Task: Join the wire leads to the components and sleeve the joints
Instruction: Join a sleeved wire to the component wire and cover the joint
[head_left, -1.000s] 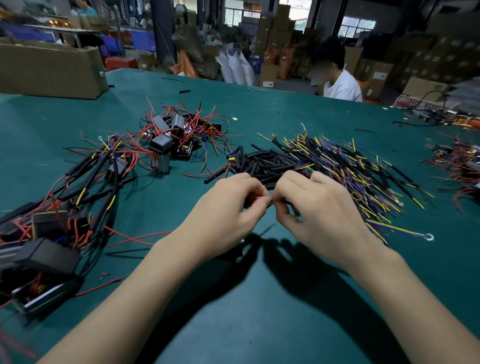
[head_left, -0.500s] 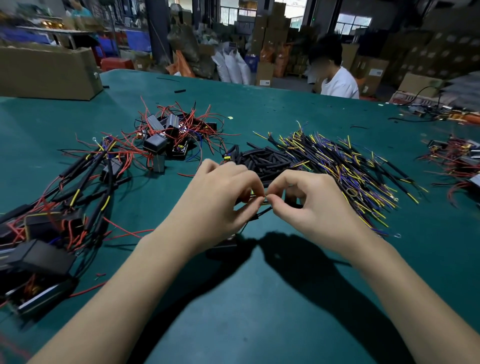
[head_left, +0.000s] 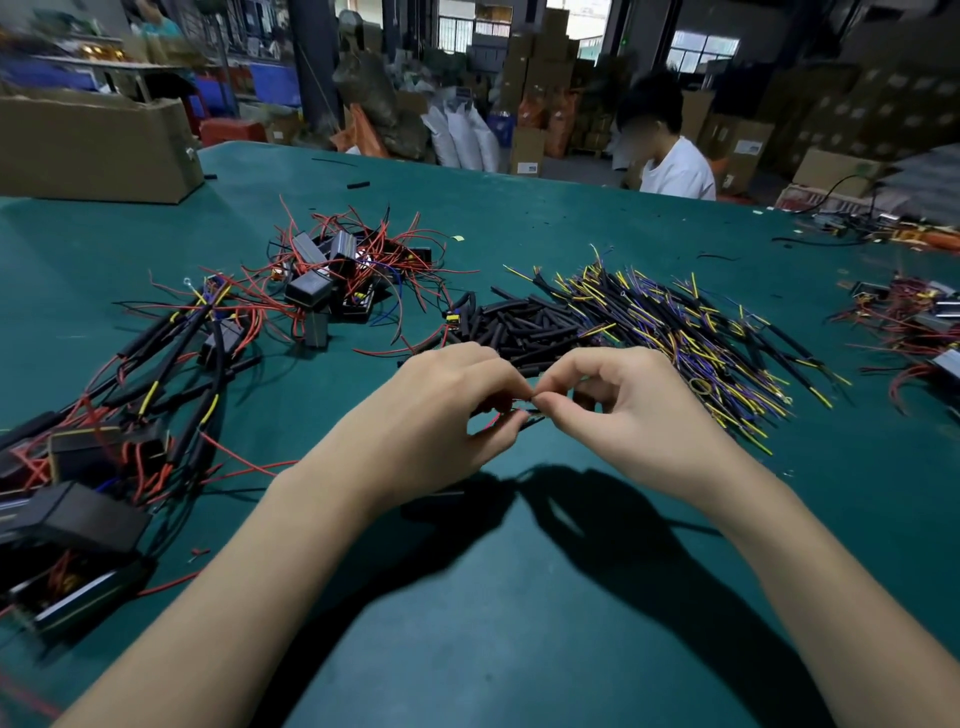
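Observation:
My left hand (head_left: 441, 410) and my right hand (head_left: 634, 415) meet fingertip to fingertip above the green table (head_left: 519, 649). Both pinch thin wire ends (head_left: 524, 410) between thumb and forefinger; a red lead and a black piece show between them. What hangs under the left palm is hidden. Just beyond the hands lies a heap of black sleeve tubes (head_left: 524, 327). To its right spreads a pile of yellow, blue and black wire leads (head_left: 691, 322). Black box components with red leads (head_left: 337, 275) lie at the back left.
Joined harnesses with black boxes (head_left: 104, 431) crowd the left edge. Another tangle of red-wired parts (head_left: 914, 322) sits at the right edge. A cardboard box (head_left: 98, 145) stands at the far left corner. A person in a white shirt (head_left: 675, 166) sits beyond the table.
Both hands have risen slightly and stayed together, the fingertips working the wire ends. The right hand's fingers have opened a little more around the pinch.

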